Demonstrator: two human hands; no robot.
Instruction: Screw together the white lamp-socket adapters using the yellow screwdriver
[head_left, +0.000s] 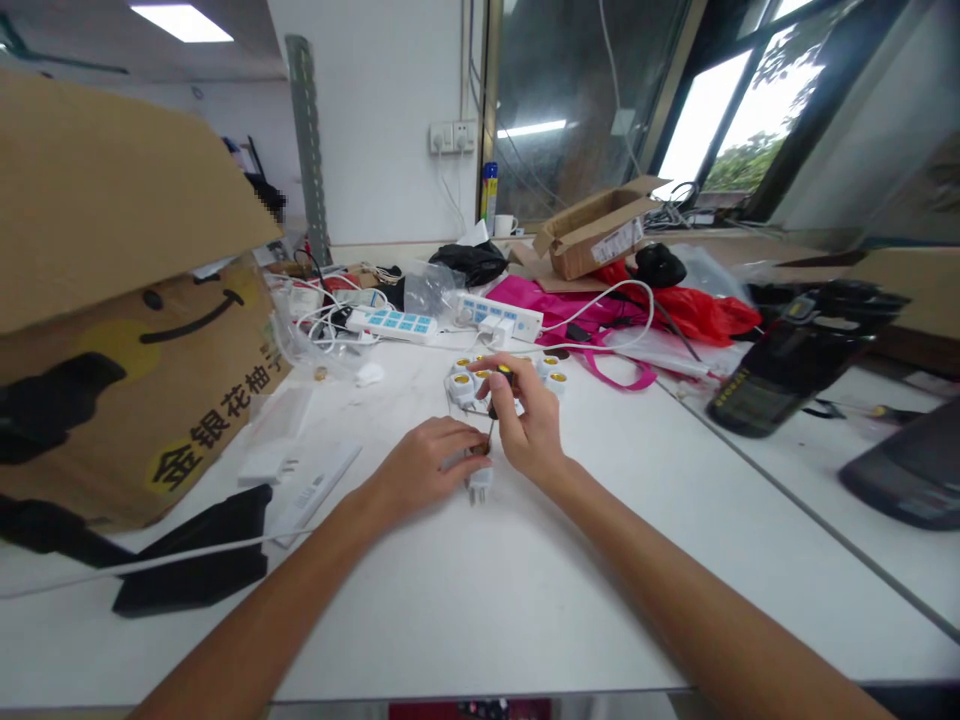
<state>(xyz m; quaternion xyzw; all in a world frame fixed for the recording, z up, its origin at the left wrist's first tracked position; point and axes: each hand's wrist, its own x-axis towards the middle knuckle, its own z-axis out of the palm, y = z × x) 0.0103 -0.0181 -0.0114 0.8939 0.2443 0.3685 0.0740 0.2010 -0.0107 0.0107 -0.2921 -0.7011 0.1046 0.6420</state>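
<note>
My left hand [435, 458] is closed around a small white plug-in lamp socket [480, 480], whose metal prongs point toward me on the table. A screwdriver [493, 408] with a black and yellow handle is gripped in my right hand [529, 410]. Its thin shaft runs down to the socket, where the tip is partly hidden by my left fingers. Just beyond my hands stand several similar white lamp sockets [462, 388] with yellow-gold insides, some covered by my right hand.
A large cardboard box [202, 400] and a black stand [202, 560] occupy the left. Power strips [394, 324], cables, a magenta bag [551, 300] and red plastic [705, 310] crowd the back. Dark containers [787, 370] stand at right. A white cable crosses the left front.
</note>
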